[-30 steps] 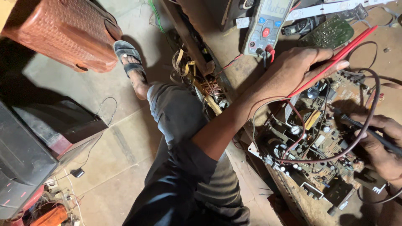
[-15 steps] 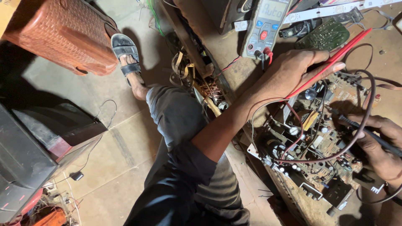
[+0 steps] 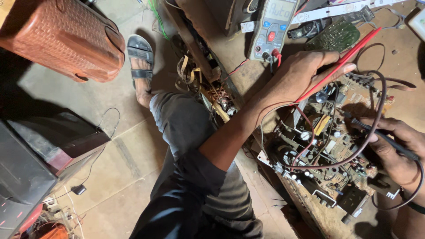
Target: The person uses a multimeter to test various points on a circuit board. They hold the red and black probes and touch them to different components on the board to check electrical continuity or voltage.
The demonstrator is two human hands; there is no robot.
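Our left hand (image 3: 305, 75) is closed around a red test probe (image 3: 341, 62), pinched between thumb and fingers so that the shaft slants up to the far right and its lower end dips toward the far edge of the circuit board (image 3: 318, 150). Half a second ago it held the probe in much the same pose, so we read this as steady contact on one test point, not a hunt for a new one.

Our right hand (image 3: 398, 150), at the right edge of the scene, grips the black probe (image 3: 385, 137) with fingers curled round it, the tip aimed left onto the board's right part. A second ago that hand sat a little lower and farther out; it has since edged inward, and we judge both probes are now set for a reading, though we cannot tell exactly which parts the tips touch.

The board lies flat on the dusty brown bench (image 3: 398, 66) between the two hands, crowded with capacitors and coils, with dark and red leads looping over it.

Just beyond the left hand lies the grey multimeter (image 3: 272, 28), leads plugged into its near end. Right of it rests a small green board (image 3: 334, 35).

Left of the bench, our sandalled foot (image 3: 141, 62) rests on the concrete floor beside a reddish woven basket (image 3: 57, 35), with a dark television casing (image 3: 31, 163) nearer us.
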